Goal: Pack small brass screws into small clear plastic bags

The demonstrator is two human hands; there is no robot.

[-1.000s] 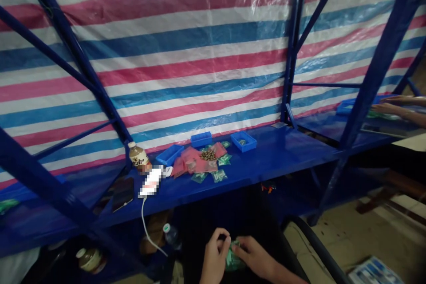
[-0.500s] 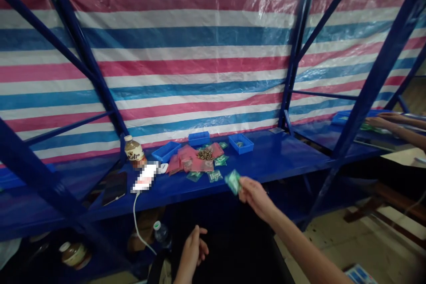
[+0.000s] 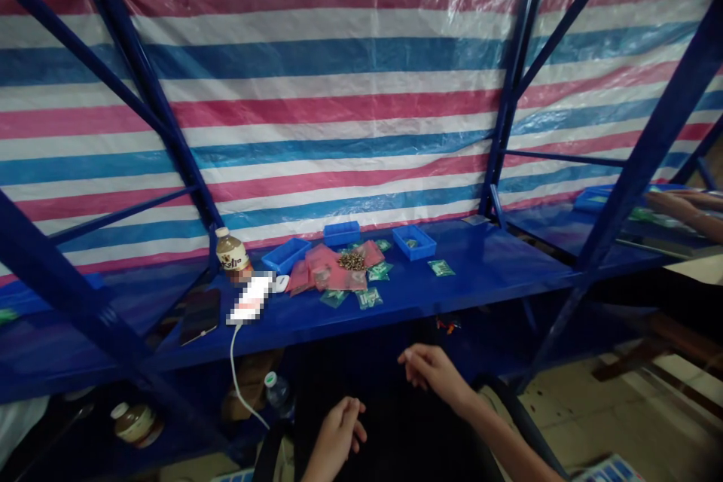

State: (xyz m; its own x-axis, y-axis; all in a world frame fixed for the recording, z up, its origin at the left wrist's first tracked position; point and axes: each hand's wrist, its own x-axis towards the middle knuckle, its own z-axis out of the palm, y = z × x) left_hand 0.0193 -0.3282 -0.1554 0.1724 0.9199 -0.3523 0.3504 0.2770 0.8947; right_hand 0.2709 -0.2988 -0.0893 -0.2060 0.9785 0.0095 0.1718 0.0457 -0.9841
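My left hand point(image 3: 340, 431) hovers low over my lap, fingers loosely bent and a little apart, holding nothing. To its right, my right hand point(image 3: 430, 370) hangs in front of the shelf edge, also relaxed and without anything in it. A small green-and-clear packet point(image 3: 441, 268) lies by itself on the blue shelf point(image 3: 497, 263), beyond my right hand. Left of it are pink bags point(image 3: 321, 269) with a heap of small brass-coloured pieces point(image 3: 352, 261) on top. More green packets point(image 3: 370, 297) lie around that heap.
Small blue trays point(image 3: 414, 242) stand behind the bags. At the left are a drink bottle point(image 3: 231, 252), a dark tablet point(image 3: 200, 315) and a blurred-out device on a white cable point(image 3: 233, 369). Blue posts point(image 3: 638, 143) frame the shelf. Another person's hands point(image 3: 672, 205) are far right.
My right hand has let go of the green packet, which now lies on the shelf, and has drawn back toward my lap. My left hand stays low. The view has shifted slightly.
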